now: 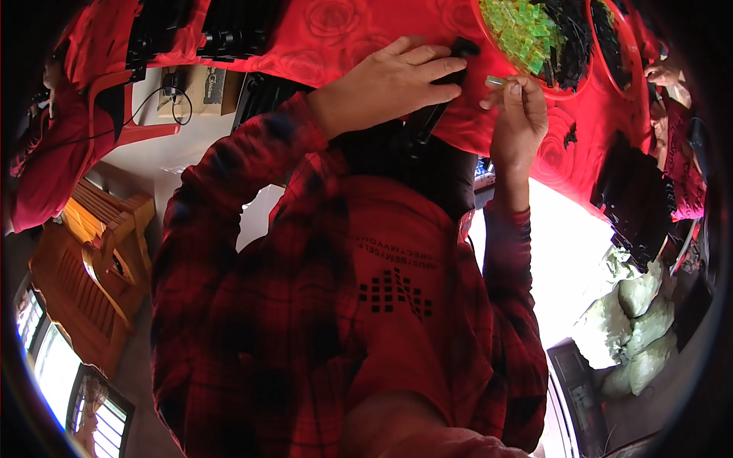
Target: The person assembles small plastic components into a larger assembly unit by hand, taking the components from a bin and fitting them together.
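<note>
My left hand reaches across a long black plastic part, its fingers and thumb closed on it at the table's near edge. The part lies slanted, its upper end showing beyond my fingertips and its lower end over my lap. Just to the right, my right hand pinches a small flat translucent piece between thumb and fingers, a little apart from the black part. Beyond that hand, a round red basin holds a heap of yellow-green translucent pieces beside thin black pieces.
A second red basin of black pieces stands at the right. Black parts lie on the red tablecloth at far left, with a dark stack at right. Other people sit at both sides. A red chair and pale sacks flank me.
</note>
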Demonstrator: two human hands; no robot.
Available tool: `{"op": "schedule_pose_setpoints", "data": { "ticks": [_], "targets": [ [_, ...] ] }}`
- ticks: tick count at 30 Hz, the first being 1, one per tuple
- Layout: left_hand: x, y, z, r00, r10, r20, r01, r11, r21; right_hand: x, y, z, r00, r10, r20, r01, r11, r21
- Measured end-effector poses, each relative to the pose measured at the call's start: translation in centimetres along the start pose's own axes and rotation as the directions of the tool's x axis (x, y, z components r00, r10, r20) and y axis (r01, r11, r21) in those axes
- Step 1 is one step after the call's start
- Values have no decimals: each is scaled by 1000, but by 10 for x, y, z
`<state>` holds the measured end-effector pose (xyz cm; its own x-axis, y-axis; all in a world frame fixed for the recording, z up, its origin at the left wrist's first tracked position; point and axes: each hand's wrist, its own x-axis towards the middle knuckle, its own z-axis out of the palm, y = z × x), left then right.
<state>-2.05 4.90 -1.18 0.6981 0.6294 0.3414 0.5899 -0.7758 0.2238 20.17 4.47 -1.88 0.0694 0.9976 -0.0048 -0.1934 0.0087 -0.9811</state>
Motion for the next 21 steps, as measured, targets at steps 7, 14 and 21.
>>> {"op": "schedule_pose_setpoints", "data": {
  "ticks": [7, 14, 21],
  "targets": [
    [-8, -7, 4, 997, -77, -1, 76, 996, 51, -19, -16, 0, 997, -18, -73, 9, 992, -128],
    [-17, -11, 6, 981, -177, -73, 176, 984, -24, -26, -20, 6, 997, -45, -69, 33, 986, -162],
    [-20, -2, 11, 939, -319, -128, 313, 948, -63, -28, 6, 9, 975, -217, 47, 209, 823, -529]
  ]
}}
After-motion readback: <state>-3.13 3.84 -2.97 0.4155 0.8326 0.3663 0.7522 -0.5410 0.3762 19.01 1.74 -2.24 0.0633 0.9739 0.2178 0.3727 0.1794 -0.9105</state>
